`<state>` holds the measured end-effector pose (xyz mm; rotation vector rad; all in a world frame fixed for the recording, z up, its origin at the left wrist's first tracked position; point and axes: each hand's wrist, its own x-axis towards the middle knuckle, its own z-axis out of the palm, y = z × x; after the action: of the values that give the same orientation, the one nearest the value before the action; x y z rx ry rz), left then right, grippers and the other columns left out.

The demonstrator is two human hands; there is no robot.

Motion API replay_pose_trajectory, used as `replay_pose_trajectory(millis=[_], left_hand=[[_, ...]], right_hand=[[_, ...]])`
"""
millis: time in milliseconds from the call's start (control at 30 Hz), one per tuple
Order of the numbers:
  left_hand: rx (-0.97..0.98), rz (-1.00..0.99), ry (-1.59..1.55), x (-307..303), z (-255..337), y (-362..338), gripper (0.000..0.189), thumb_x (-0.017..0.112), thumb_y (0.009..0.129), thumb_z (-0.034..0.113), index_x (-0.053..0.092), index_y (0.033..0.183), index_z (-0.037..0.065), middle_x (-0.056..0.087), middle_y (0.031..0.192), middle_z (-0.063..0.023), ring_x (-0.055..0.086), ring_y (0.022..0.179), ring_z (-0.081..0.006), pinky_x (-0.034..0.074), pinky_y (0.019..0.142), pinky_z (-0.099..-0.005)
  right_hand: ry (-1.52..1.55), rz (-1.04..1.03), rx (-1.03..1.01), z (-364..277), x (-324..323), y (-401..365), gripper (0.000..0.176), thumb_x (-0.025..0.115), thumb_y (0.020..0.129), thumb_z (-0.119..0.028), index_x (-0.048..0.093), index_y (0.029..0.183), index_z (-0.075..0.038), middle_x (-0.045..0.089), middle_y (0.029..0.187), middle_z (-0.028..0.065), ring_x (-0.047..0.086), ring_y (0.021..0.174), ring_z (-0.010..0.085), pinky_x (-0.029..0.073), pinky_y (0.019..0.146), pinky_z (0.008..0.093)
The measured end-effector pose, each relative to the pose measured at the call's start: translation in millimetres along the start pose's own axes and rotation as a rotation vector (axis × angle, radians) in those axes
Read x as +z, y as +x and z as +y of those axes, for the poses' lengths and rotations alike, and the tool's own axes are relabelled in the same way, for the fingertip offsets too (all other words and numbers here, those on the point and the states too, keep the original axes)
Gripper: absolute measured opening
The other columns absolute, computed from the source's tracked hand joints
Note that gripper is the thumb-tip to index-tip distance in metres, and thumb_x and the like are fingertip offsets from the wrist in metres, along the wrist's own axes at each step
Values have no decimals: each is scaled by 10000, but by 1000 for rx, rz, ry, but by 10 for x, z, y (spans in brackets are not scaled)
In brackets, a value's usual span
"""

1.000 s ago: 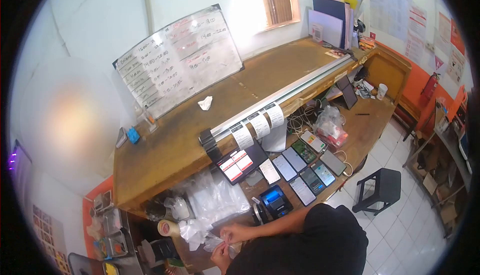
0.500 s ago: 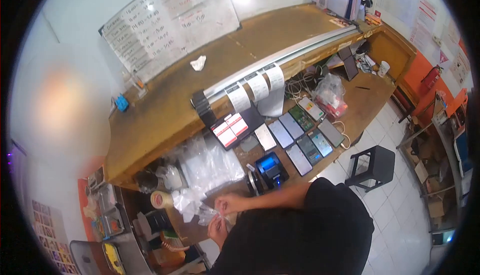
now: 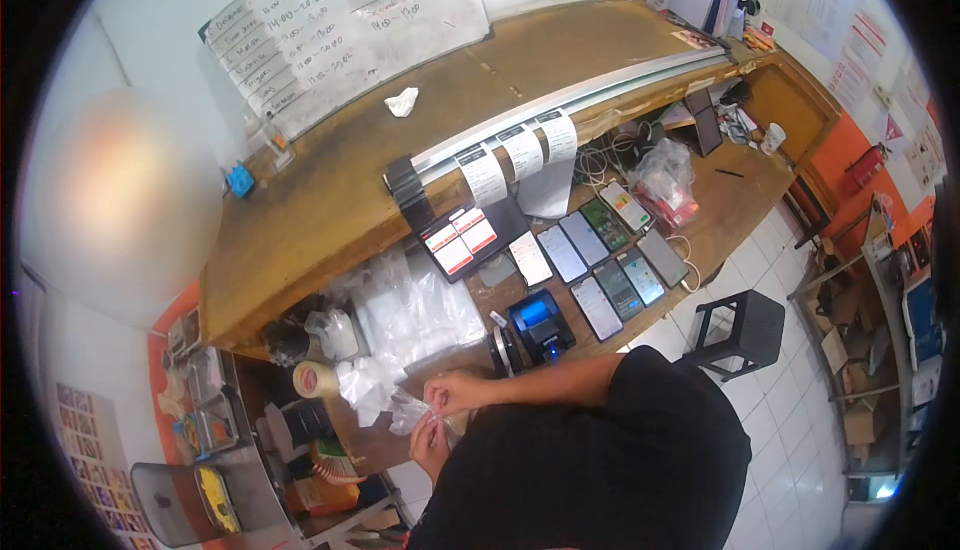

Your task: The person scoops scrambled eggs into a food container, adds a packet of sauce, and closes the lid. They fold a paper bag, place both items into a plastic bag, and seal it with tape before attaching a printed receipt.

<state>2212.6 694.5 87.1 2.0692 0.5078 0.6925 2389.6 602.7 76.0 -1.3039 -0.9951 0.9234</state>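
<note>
My right hand (image 3: pixel 452 391) reaches in from the right, its fingers pinched on a clear plastic bag (image 3: pixel 408 416). Just below it, my left hand (image 3: pixel 429 442) also has fingertips closed on the bag, close to the right fingers. Something tan shows partly under my right wrist, but most of it is hidden by my arm. Crumpled white plastic (image 3: pixel 366 386) lies left of the hands, beside a roll of tape (image 3: pixel 315 380). Behind them is a stack of clear plastic bags (image 3: pixel 425 310).
A receipt printer (image 3: pixel 540 326) stands right of the hands. Beyond it lie several phones (image 3: pixel 597 308) and a tablet (image 3: pixel 458 241). Printed receipts (image 3: pixel 483 175) hang from the raised shelf (image 3: pixel 330 200). A black stool (image 3: pixel 745 330) stands on the tiled floor.
The camera view has shifted slightly. Both hands stay close together on the plastic bag, with only small finger movement.
</note>
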Motion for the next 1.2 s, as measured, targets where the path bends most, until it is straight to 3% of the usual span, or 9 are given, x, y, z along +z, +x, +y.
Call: replay_pose_trajectory(millis=[200,300,500,700,800,900,1000,1100,1200], left_hand=[[179,39,62,29,-214,20,152,714,800,-52,681,944,-16,663,1115,-190,686,940,-267,583,754,-326],[-49,119,-121,101,2,6,102,687,828,-65,657,919,-30,666,1121,-197,669,947,-206,553,774,-296],[172,13,160,-19,-1,36,161,666,826,-53,652,985,-28,646,1070,-204,647,988,-371,526,848,-390],[231,76,248,5,22,97,39,581,893,-2,600,923,-20,612,972,-155,595,915,-309,492,817,-344],[-138,57,-185,-16,-50,30,41,557,926,40,554,915,0,599,939,-111,579,878,-221,470,794,-304],[-223,43,-483,-49,-29,42,20,536,938,44,530,940,25,595,933,-80,563,879,-157,462,778,-291],[-450,55,-542,-89,128,12,34,540,939,46,506,943,44,583,913,-68,544,847,-134,450,768,-282],[-468,32,-510,-112,-50,-69,85,567,940,83,495,967,45,564,962,-81,541,831,-148,448,745,-293],[-281,161,-225,-145,-136,-254,170,586,946,164,477,1003,47,546,1042,-101,549,832,-165,452,725,-309]], right_hand=[[100,-47,-75,71,57,48,291,733,760,-25,569,1000,-8,710,845,73,685,794,144,538,705,282],[154,-53,-76,48,83,23,278,724,766,-17,569,997,-16,701,820,68,681,778,142,534,691,279],[-20,-56,-120,-88,90,41,235,666,797,-4,575,1011,-38,672,815,29,623,734,113,486,652,278],[-160,-12,-296,-157,131,18,209,626,802,0,582,1000,-53,643,837,81,621,765,226,474,699,350],[-408,81,-437,-122,108,36,195,636,811,-40,586,999,-61,631,858,115,606,785,317,468,720,401],[-453,79,-425,-32,135,52,179,645,820,-74,591,991,-73,629,878,120,596,815,342,458,731,426],[-371,-5,-225,47,131,86,178,651,814,-86,594,981,-74,627,890,119,589,889,329,444,777,442],[-438,32,-228,20,48,42,254,696,794,-153,603,1017,-72,616,991,139,572,957,348,445,828,448],[-573,308,-264,-178,-55,-154,362,721,781,-233,610,1089,-78,583,1098,177,559,995,381,451,867,454]])
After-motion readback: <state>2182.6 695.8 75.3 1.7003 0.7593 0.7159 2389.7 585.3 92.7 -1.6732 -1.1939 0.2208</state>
